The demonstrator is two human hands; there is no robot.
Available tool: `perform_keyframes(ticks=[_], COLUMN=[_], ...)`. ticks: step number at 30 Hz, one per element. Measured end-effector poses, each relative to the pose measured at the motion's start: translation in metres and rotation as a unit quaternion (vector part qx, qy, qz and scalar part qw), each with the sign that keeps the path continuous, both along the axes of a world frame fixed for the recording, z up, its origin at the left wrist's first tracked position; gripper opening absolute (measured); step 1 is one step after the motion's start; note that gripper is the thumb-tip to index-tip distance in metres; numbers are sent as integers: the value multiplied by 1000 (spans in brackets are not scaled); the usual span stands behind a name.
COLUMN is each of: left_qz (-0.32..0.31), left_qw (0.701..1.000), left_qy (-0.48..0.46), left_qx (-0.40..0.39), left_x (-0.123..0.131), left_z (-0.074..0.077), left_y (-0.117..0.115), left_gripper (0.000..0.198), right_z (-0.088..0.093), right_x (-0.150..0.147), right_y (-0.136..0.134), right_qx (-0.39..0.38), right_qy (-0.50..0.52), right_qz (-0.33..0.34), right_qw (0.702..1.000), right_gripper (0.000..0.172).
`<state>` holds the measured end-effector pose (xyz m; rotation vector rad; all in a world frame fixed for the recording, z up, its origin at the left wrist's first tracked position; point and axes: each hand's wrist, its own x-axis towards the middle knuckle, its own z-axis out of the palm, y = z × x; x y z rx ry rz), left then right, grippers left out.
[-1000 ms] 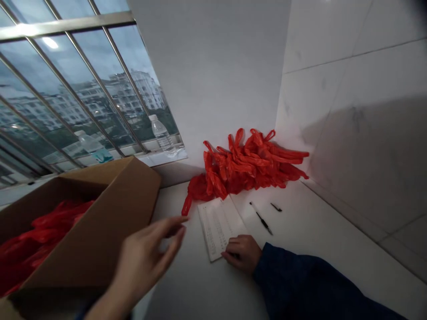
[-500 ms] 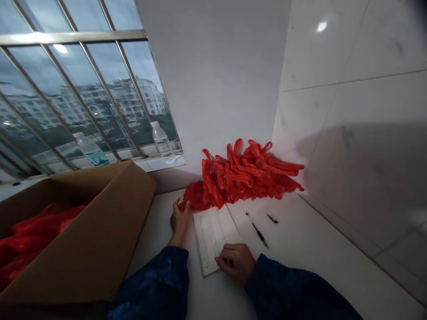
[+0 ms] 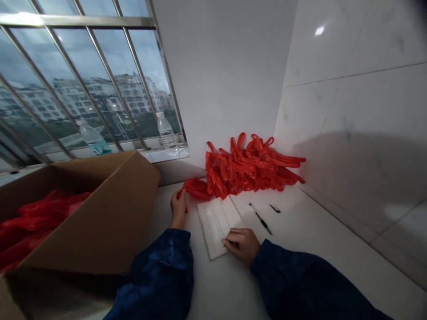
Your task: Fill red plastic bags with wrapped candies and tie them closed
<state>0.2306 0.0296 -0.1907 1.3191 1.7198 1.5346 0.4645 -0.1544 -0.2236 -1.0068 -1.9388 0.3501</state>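
A heap of red plastic bags (image 3: 248, 168) lies in the corner of a white counter (image 3: 310, 231). My left hand (image 3: 178, 208) is closed on the nearest red bag (image 3: 194, 188) at the heap's left end. My right hand (image 3: 241, 244) rests with curled fingers on the near corner of a printed sheet of paper (image 3: 217, 223) that lies flat between my hands. Both arms wear dark blue sleeves.
An open cardboard box (image 3: 100, 213) with more red bags (image 3: 30, 222) inside stands at the left. A black pen (image 3: 261, 218) and its cap (image 3: 275, 208) lie right of the paper. Two water bottles (image 3: 166, 131) (image 3: 91, 139) stand on the barred window's sill. Tiled walls close the back and right.
My left hand went from hovering over the counter to the heap and closed on the nearest red bag, lifting its end. My right hand stayed on the paper.
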Motion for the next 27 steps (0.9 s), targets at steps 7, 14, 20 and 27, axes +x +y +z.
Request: perform_keyframes(ticks=[7, 14, 20, 27], left_qz=[-58, -153, -118, -204], left_qw=[984, 967, 953, 915], left_qy=[-11, 54, 158, 252], left_qx=[166, 198, 229, 241], left_x=[26, 24, 15, 40], left_z=[11, 3, 11, 11], left_y=[-73, -126, -122, -144], left_gripper=[33, 34, 30, 28], right_z=[26, 15, 14, 31], right_x=[-25, -38, -25, -2], right_y=[31, 58, 56, 36], right_qx=[-27, -55, -88, -152], right_qy=[133, 182, 238, 332], right_qz=[-65, -47, -26, 7], right_qw=[989, 981, 967, 931], right_gripper=[25, 34, 18, 26])
